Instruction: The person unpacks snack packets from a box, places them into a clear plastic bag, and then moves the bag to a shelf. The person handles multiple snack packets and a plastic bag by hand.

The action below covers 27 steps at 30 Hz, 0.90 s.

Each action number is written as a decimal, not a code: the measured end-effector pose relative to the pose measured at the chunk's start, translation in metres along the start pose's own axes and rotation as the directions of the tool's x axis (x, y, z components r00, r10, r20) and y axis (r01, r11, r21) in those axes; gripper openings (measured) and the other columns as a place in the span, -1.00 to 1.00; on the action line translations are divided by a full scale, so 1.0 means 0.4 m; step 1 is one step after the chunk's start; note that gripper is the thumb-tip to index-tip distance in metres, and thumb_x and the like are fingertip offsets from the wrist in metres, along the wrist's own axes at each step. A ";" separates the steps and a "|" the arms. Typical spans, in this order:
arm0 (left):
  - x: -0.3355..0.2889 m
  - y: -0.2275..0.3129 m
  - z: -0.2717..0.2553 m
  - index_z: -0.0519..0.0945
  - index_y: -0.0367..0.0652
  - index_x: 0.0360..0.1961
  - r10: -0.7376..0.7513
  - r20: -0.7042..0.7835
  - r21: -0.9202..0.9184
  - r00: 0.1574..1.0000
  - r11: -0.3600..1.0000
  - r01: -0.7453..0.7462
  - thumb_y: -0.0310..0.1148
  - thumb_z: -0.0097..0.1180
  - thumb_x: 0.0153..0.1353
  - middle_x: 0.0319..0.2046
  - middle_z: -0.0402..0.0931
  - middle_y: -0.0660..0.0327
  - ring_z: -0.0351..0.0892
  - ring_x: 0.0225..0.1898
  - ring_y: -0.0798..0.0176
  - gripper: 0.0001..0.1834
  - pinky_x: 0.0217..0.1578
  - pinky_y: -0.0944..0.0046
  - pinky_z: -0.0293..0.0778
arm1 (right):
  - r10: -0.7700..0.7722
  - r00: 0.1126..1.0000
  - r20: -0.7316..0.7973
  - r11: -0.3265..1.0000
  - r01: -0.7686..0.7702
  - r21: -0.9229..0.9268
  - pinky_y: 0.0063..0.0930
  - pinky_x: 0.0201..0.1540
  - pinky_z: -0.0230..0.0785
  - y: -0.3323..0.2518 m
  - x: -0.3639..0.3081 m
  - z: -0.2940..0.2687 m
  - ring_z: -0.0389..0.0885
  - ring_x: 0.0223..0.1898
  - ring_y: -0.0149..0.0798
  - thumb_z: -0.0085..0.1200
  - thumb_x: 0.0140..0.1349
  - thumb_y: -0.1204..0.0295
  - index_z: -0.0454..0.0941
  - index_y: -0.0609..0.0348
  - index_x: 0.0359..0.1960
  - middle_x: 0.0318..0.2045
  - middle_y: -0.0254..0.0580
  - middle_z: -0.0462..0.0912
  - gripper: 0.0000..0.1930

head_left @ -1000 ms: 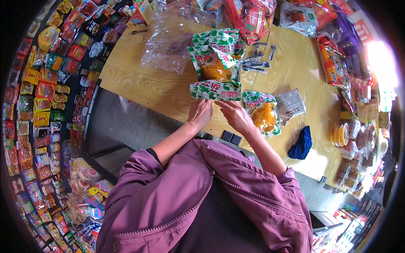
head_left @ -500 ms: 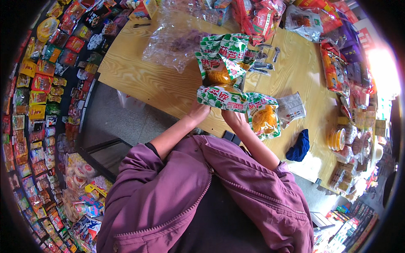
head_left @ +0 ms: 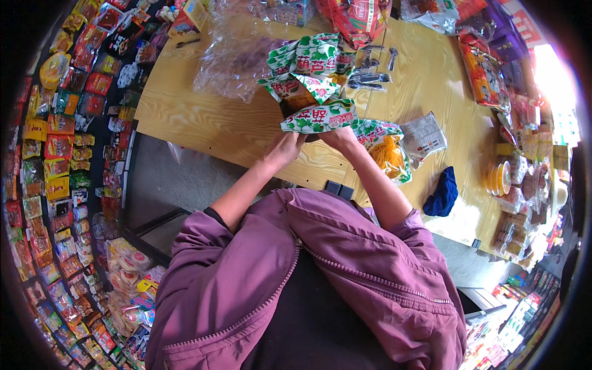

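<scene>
A green-and-white snack bag point(head_left: 319, 117) is in both my hands, at the near side of a cluster of matching bags point(head_left: 306, 60). My left hand point(head_left: 285, 148) grips its lower left part. My right hand point(head_left: 339, 138) is closed at its lower right edge. The bag covers most of my fingertips. Beneath the cluster, something dark like a box shows only in part. Right of my right hand, another green-and-white bag point(head_left: 387, 153), with orange shreds behind a clear window, lies on the table.
Clear plastic wrapping point(head_left: 231, 58) lies left of the bags on the wooden table point(head_left: 185, 117). Wrapped plastic forks point(head_left: 370, 79), a silvery packet point(head_left: 424, 137) and a dark blue cloth point(head_left: 441, 192) are to the right. Racks of small snack packets point(head_left: 58, 148) stand along the left.
Both hands and the held bag have moved left, away from the bag on the right and against the cluster. The whole view has also shifted slightly.
</scene>
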<state>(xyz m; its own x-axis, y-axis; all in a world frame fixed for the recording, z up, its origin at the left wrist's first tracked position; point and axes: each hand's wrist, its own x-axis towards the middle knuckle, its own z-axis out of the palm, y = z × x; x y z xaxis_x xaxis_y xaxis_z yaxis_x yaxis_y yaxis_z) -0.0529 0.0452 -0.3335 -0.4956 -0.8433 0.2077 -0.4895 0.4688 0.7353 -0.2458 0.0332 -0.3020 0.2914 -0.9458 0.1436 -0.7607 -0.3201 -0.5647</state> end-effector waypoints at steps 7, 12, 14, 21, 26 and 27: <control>0.030 0.023 -0.013 0.38 -0.11 0.19 0.202 -0.077 0.082 0.976 0.977 -0.196 -0.26 0.00 0.39 -0.10 0.55 -0.05 0.66 -0.45 0.08 -0.61 -0.64 0.17 0.55 | -0.073 0.992 -0.104 0.996 0.067 -0.052 -0.09 -0.17 0.45 0.010 -0.018 -0.013 0.61 -0.17 0.05 0.09 0.17 0.34 0.59 0.10 -0.20 -0.23 -0.03 0.66 -0.80; 0.042 0.045 -0.033 0.46 -0.16 0.11 -0.159 0.214 0.072 0.964 0.986 0.147 -0.30 -0.04 0.39 -0.08 0.54 -0.09 0.63 -0.46 -0.11 -0.67 -0.42 -0.02 0.57 | -0.006 0.998 -0.066 0.998 0.010 0.062 -0.10 -0.08 0.43 -0.013 -0.024 -0.033 0.59 -0.11 0.08 0.13 0.14 0.31 0.58 0.15 -0.18 -0.19 0.00 0.65 -0.75; 0.050 0.046 -0.041 0.48 -0.20 0.08 -0.072 0.219 0.157 0.973 0.987 0.038 -0.30 -0.05 0.39 -0.05 0.54 -0.07 0.63 -0.47 -0.14 -0.68 -0.39 -0.04 0.57 | -0.025 0.999 -0.042 0.999 0.026 0.030 -0.11 -0.06 0.42 -0.009 -0.023 -0.042 0.59 -0.10 0.06 0.20 0.06 0.30 0.58 0.15 -0.19 -0.18 -0.01 0.65 -0.70; 0.055 0.058 -0.030 0.56 -0.16 0.04 0.216 0.106 0.150 0.971 0.961 -0.231 -0.35 0.14 0.30 0.00 0.55 -0.05 0.50 0.04 -0.20 -0.69 0.03 -0.04 0.41 | 0.041 0.995 -0.088 0.999 -0.040 0.018 -0.07 -0.08 0.46 -0.032 -0.035 -0.045 0.60 -0.11 0.12 0.24 0.03 0.28 0.57 0.17 -0.14 -0.16 0.01 0.65 -0.64; 0.036 0.027 -0.007 0.58 -0.15 0.02 0.105 0.186 0.181 0.977 0.973 -0.140 -0.37 0.18 0.28 -0.05 0.60 0.03 0.57 -0.03 -0.03 -0.71 -0.01 0.07 0.47 | 0.252 0.964 0.082 0.967 -0.255 0.017 -0.13 -0.08 0.53 -0.051 -0.013 -0.053 0.63 -0.03 0.07 0.19 0.08 0.13 0.59 0.03 -0.03 -0.07 0.00 0.66 -0.57; 0.031 -0.014 0.014 0.55 -0.13 0.07 0.165 0.153 0.098 0.974 0.979 -0.181 -0.38 0.13 0.31 -0.11 0.63 0.12 0.58 -0.11 0.19 -0.69 -0.21 0.20 0.57 | 0.265 0.957 0.115 0.963 -0.269 0.020 -0.13 -0.09 0.53 -0.063 -0.010 -0.062 0.63 -0.03 0.06 0.18 0.08 0.13 0.59 0.02 -0.03 -0.07 0.00 0.66 -0.57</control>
<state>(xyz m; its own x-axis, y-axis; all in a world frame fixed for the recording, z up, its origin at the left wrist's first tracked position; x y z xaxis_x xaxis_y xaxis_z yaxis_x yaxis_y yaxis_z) -0.0605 0.0336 -0.3387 -0.6733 -0.7042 0.2254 -0.4592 0.6372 0.6190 -0.2420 0.0435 -0.2680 0.1441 -0.9838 -0.1062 -0.7996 -0.0526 -0.5983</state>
